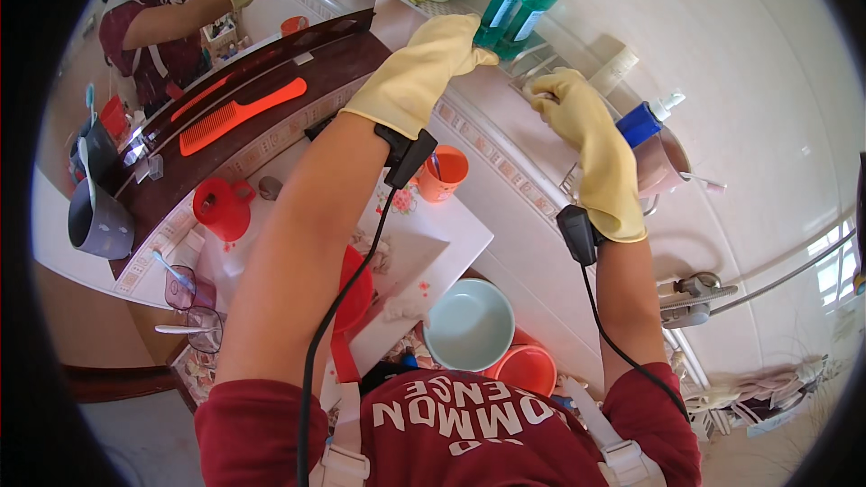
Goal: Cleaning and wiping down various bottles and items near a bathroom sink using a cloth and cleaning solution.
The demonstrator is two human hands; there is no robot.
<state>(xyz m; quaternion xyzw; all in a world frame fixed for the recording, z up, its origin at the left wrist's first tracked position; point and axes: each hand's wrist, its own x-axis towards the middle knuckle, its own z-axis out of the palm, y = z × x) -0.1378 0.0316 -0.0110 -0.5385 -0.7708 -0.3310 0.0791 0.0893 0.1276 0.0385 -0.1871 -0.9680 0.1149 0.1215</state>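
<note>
Two teal bottles (516,2), upper centre of the frame, lean with white caps toward the upper right; left hand (422,72) grips their bases. Right hand (591,149) presses one wire rack (577,182).

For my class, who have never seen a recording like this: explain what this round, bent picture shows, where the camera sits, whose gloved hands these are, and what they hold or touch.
The picture comes from a wide fisheye camera worn on a person's head, looking down, so straight edges bend near the rim. No machine is here: both arms belong to the wearer, in yellow rubber gloves, with small black devices and cables strapped at the wrists. The left hand grips two teal bottles with white caps on a wire wall shelf. The right hand rests on that shelf, beside a blue bottle. Below lie a white basin counter, an orange cup, a red cup and a pale bowl. At upper left a mirror reflects an orange comb.
</note>
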